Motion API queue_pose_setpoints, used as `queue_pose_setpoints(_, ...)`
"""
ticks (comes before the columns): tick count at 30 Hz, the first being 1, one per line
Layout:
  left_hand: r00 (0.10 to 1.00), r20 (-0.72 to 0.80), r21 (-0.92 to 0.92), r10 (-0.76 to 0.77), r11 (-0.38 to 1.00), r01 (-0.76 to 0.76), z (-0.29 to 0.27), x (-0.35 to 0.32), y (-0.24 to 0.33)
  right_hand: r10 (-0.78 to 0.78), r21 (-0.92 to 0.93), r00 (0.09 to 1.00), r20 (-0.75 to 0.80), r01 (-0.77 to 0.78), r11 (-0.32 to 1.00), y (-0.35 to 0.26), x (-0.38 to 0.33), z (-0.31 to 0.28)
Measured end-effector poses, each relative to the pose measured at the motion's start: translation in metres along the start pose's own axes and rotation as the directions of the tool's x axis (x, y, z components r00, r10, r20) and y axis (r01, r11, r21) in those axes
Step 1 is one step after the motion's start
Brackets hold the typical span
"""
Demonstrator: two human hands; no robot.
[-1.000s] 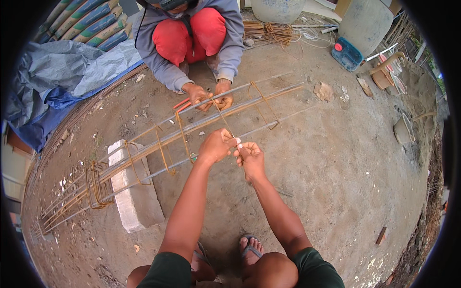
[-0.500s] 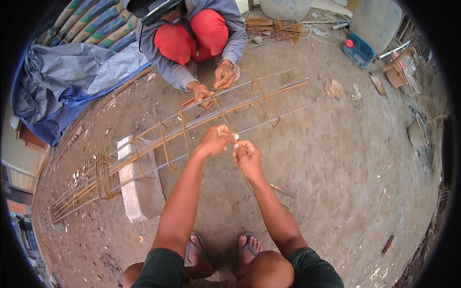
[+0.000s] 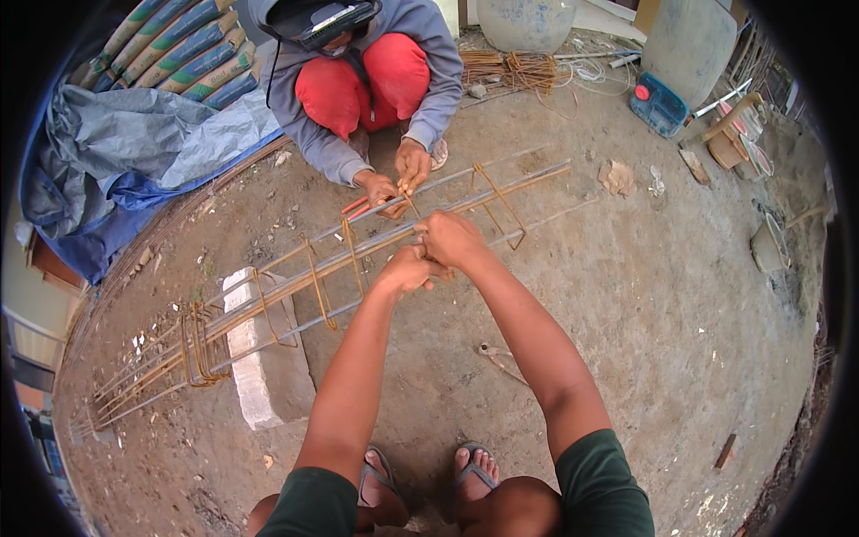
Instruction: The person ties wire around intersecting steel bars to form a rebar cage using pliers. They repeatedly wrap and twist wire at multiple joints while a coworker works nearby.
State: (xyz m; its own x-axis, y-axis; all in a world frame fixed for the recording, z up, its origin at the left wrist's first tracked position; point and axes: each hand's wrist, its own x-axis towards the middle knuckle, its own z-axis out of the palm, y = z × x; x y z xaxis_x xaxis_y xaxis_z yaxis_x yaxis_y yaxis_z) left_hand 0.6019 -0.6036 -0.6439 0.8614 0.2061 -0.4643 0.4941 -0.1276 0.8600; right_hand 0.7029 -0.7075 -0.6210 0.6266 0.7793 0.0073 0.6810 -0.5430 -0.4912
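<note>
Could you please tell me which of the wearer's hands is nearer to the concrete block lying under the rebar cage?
Left. The left hand is on the rebar cage, closer to the concrete block; the right hand grips farther along.

Far up and left of the hands [image 3: 434,255], a stack of long sacks [image 3: 179,49] lies slanted, striped grey, blue and green with tan ends, partly under a grey-blue tarp [image 3: 134,152]. Up and right of the hands, well apart, a flat blue canister [image 3: 659,106] with a red cap lies on the ground.
</note>
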Motion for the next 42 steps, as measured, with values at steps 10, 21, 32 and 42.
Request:
queue_pose_setpoints(10, 0.999, 0.034, 0.066, -0.038, 0.997, 0.035, -0.004, 0.004, -0.006, -0.046, 0.032, 0.998, -0.031, 0.047, 0.998, 0.003, -0.007, 0.006)
queue_pose_setpoints(21, 0.992, 0.109, 0.052, 0.062, 0.996, -0.068, -0.015, 0.003, -0.002, 0.273, 0.715, 0.823, -0.498, 0.212, 0.667, 0.006, -0.099, 0.058)
queue_pose_setpoints(32, 0.977, 0.009, 0.201, 0.212, 0.957, -0.209, -0.002, -0.002, -0.019, 0.692, 0.93, 0.713, 0.114, 0.168, -0.327, 0.018, -0.092, 0.105)
queue_pose_setpoints(42, 0.965, -0.056, 0.19, 0.256, 0.952, -0.242, 0.004, -0.001, -0.028, 0.666, 0.962, 0.736, 0.119, 0.08, -0.26, 0.024, -0.074, 0.116)
